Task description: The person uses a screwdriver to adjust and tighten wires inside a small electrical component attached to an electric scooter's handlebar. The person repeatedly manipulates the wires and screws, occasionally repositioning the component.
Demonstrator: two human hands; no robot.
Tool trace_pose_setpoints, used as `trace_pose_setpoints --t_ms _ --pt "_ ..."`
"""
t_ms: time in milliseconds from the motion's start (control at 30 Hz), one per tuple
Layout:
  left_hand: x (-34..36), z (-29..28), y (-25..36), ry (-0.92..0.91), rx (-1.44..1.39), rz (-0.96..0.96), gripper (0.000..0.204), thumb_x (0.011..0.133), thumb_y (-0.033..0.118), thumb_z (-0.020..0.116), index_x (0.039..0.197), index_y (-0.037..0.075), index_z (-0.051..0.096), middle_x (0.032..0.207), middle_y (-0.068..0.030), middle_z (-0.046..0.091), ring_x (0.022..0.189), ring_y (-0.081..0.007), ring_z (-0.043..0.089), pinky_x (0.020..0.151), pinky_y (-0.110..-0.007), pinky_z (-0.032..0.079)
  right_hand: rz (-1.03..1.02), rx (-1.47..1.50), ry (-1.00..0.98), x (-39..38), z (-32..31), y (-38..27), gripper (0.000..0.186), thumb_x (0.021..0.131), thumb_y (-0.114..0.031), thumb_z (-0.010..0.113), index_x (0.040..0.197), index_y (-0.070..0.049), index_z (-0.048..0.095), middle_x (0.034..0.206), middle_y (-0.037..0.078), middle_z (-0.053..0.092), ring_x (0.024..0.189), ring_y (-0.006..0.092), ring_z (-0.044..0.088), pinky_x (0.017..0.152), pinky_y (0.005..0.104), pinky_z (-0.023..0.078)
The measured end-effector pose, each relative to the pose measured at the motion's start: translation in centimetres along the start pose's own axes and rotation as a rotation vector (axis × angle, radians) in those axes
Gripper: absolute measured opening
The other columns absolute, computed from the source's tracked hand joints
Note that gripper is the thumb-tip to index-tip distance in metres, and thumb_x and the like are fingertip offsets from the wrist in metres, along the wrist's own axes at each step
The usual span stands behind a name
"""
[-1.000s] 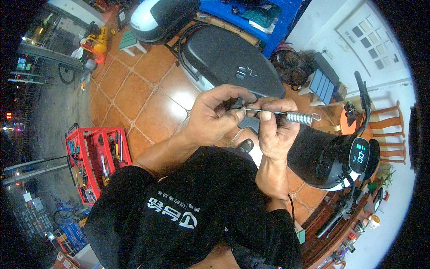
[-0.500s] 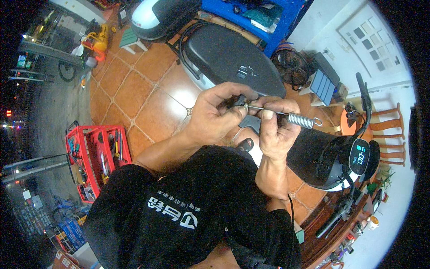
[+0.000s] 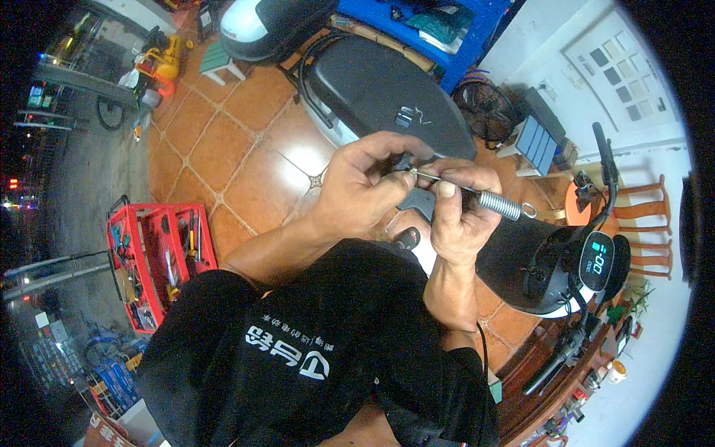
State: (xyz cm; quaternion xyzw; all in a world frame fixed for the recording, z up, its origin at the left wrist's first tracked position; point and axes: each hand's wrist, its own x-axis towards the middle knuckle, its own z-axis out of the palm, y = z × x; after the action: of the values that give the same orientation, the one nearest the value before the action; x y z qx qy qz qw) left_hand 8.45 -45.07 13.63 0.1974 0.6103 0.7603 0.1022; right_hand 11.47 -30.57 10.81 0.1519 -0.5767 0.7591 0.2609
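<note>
Above the scooter's footboard area, my two hands meet close together. My left hand (image 3: 348,188) is closed, thumb and fingers pinching a small dark part (image 3: 403,163) that the fingers mostly hide. My right hand (image 3: 456,227) is closed around a silvery coil spring (image 3: 500,205) with a wire ring (image 3: 529,211) at its outer end. From the right fingers a thin metal rod (image 3: 427,176) reaches to the left fingertips; whether it joins the spring is hidden. Beyond the hands, a few small metal pieces (image 3: 411,116) lie on the black scooter seat (image 3: 372,78).
Handlebars with a lit display (image 3: 596,261) stand at right, near a wooden chair (image 3: 644,208). A red tool cart (image 3: 153,261) is at left on the tiled floor. Farther off are a fan (image 3: 482,108), a small slatted stool (image 3: 535,145) and a blue bench (image 3: 402,26).
Both hands keep their hold and stay almost in place. My left fingers have shifted slightly, and a little more of the dark part shows between them.
</note>
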Motion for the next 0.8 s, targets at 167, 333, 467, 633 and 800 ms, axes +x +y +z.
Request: trace_pose_setpoints --t_ms 167,333,467,633,800 --pt "-0.04 0.17 0.01 0.018 -0.033 -0.030 0.028 0.082 -0.006 0.051 0.110 -0.006 0.058 0.099 -0.0090 0.065 0.090 -0.0117 0.063 0.080 -0.027 0.051 -0.017 -0.052 0.018 -0.16 0.00 0.02 0.009 0.090 -0.002 0.060 0.093 -0.002 0.052 0.089 0.017 0.066 0.080 0.0202 0.065 0.072 0.0315 0.054" --pt "-0.04 0.31 0.09 0.033 -0.026 0.000 0.028 0.082 -0.006 0.051 0.110 -0.005 0.059 0.100 -0.0098 0.065 0.092 -0.0128 0.063 0.080 -0.027 0.052 -0.049 -0.088 0.018 -0.23 0.08 0.16 0.009 0.089 -0.001 0.060 0.094 -0.002 0.053 0.089 0.017 0.066 0.080 0.0203 0.065 0.071 0.0313 0.054" --pt "-0.09 0.41 0.05 0.045 -0.043 -0.032 0.028 0.082 -0.006 0.051 0.109 -0.005 0.059 0.101 -0.0100 0.065 0.092 -0.0132 0.064 0.080 -0.027 0.052 -0.072 -0.111 0.026 -0.29 0.07 0.31 0.009 0.089 -0.001 0.060 0.094 -0.002 0.053 0.089 0.017 0.066 0.079 0.0205 0.065 0.071 0.0313 0.054" --pt "-0.15 0.36 -0.11 0.053 -0.105 -0.089 0.033 0.081 -0.001 0.059 0.114 -0.001 0.061 0.100 -0.0052 0.064 0.093 -0.0123 0.059 0.083 -0.027 0.047 -0.069 -0.191 0.011 -0.28 0.10 0.08 0.011 0.088 -0.001 0.061 0.094 -0.002 0.052 0.089 0.017 0.066 0.079 0.0211 0.065 0.070 0.0315 0.054" --pt "-0.22 0.51 -0.10 0.082 -0.089 -0.085 0.033 0.081 0.000 0.060 0.114 0.000 0.062 0.100 -0.0053 0.065 0.093 -0.0127 0.059 0.083 -0.027 0.047 -0.107 -0.195 0.026 -0.14 0.39 0.08 0.010 0.088 -0.001 0.061 0.094 -0.002 0.052 0.088 0.017 0.066 0.080 0.0218 0.065 0.070 0.0314 0.054"
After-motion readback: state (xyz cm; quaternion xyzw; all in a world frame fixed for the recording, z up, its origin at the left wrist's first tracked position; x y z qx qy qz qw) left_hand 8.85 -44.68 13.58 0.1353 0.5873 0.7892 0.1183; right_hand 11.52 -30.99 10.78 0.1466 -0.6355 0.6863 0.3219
